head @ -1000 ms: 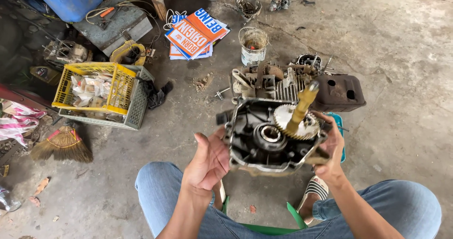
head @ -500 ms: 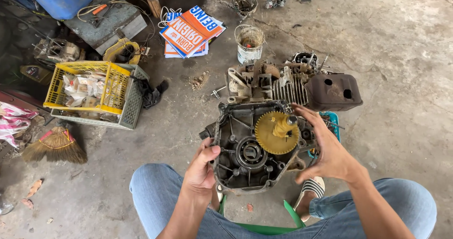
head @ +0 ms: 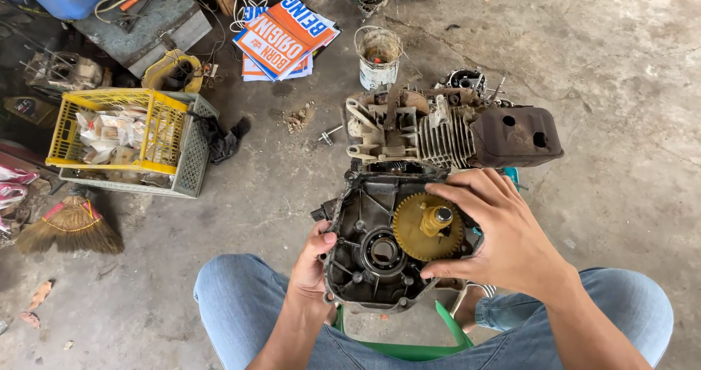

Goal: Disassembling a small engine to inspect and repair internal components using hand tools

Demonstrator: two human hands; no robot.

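On the concrete floor [head: 621,63], far left, I log a straw broom [head: 69,228], then a yellow crate [head: 109,133] of small packets nested in a grey crate [head: 191,162], with a dark rag [head: 223,138] just beside it. Behind them: a grey metal box [head: 142,23] and a stack of orange-and-blue printed sheets [head: 286,38]. Centre: a small dirty bucket [head: 378,55], and below it an engine block [head: 445,129] with cooling fins and a rusty muffler. Over my knees, my left hand [head: 312,268] grips the left edge of a dark crankcase cover [head: 380,249], thumb on its rim. A yellow gear [head: 427,226] with its stub shaft sits in the cover; my right hand [head: 507,231] curls round the gear, fingers spread on its right side. A green stool [head: 431,341] shows beneath my legs.
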